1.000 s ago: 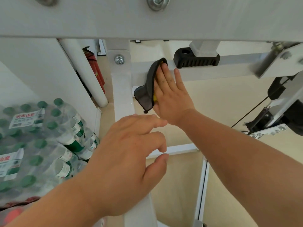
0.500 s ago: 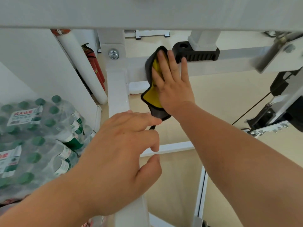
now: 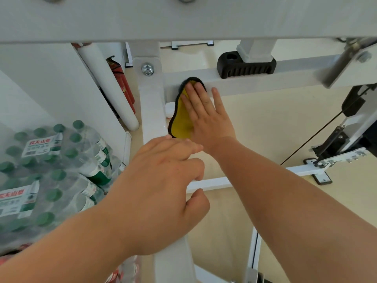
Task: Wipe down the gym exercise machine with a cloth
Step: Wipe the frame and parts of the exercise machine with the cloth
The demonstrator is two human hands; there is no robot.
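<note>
Pressing yellow cloth on crossbar with flat right hand, just beside the upright, left hand loose and empty, open floor rightward

A pale beige floor lies in soft, even light. A white wall stands at the left, a white pipe beside it and red extinguishers just behind. Wrapped packs of green-capped bottles sit lower left.
</note>
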